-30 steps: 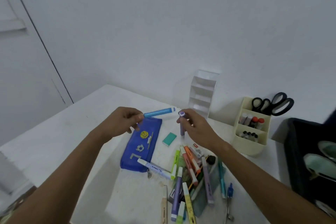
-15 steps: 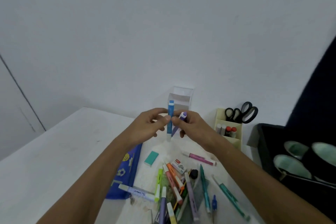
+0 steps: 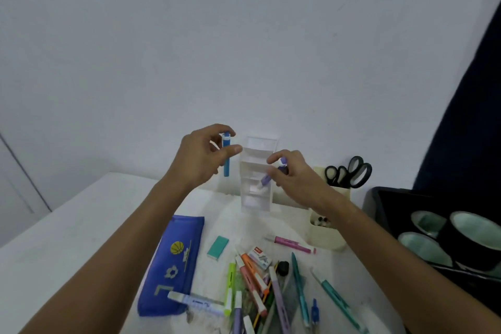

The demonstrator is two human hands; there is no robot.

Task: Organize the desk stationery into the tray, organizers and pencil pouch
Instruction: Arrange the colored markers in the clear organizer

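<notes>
While both hands hover above the counter (image 3: 67,228), the left hand (image 3: 202,156) pinches a blue marker (image 3: 226,154) upright; the right hand (image 3: 291,173), nearer, pinches a purple marker (image 3: 267,177) tilted into the white tiered organizer (image 3: 257,198) between them.

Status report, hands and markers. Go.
Left hand grips blue marker upright. Right hand pinches purple marker, tip at white tiered organizer. Nothing blocking.

Single head-worn view, facing forward and down, close over the desk (image 3: 67,225)
</notes>
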